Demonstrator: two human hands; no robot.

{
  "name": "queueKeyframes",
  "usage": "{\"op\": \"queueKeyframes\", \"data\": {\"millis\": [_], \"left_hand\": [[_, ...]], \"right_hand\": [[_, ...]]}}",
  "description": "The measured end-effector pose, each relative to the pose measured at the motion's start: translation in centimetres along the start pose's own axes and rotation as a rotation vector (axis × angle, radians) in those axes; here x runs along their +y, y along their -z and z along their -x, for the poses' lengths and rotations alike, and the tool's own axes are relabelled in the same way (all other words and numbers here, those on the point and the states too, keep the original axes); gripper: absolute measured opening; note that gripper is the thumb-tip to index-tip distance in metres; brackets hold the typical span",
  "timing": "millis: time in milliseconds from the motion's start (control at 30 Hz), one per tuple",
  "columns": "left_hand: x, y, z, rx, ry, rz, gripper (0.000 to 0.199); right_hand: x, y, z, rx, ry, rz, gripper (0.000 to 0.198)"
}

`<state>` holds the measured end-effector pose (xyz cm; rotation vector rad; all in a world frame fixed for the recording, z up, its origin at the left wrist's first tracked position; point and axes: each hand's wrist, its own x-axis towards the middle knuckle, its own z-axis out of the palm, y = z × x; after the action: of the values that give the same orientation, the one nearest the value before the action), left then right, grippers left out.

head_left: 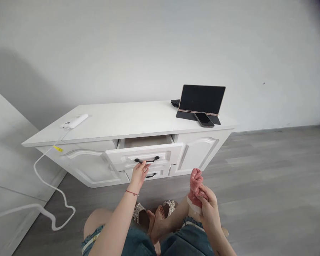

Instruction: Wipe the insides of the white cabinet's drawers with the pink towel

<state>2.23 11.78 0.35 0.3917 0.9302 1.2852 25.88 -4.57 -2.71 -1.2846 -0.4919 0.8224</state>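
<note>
White cable: runs off your left edge, its far end cut off.
White device: lies on the cabinet; its marking is too small to read.
Drawer: partly open before you, its front hiding most of the inside.
Left hand: your bent fingers meet the black handle; whether they close round it can't be told.
Black item: half hidden behind the tablet, unclear.
Pink cloth: bunched up over your leg, partly covered by fingers.
Right hand: your thumb and fingers pinch that cloth.
</note>
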Motion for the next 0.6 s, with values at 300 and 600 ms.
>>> {"op": "queueKeyframes", "data": {"millis": [300,600], "left_hand": [[1.2,-1.7,-3.9,0.004,-0.019,-0.045,0.036],[2.0,-2.8,-6.3,0.046,0.003,-0.058,0.029]], "right_hand": [[-1.4,-1.4,1.6,-0.101,-0.196,-0.066,0.041],[-1.1,-1.8,2.8,-0.175,-0.210,-0.101,0.033]]}}
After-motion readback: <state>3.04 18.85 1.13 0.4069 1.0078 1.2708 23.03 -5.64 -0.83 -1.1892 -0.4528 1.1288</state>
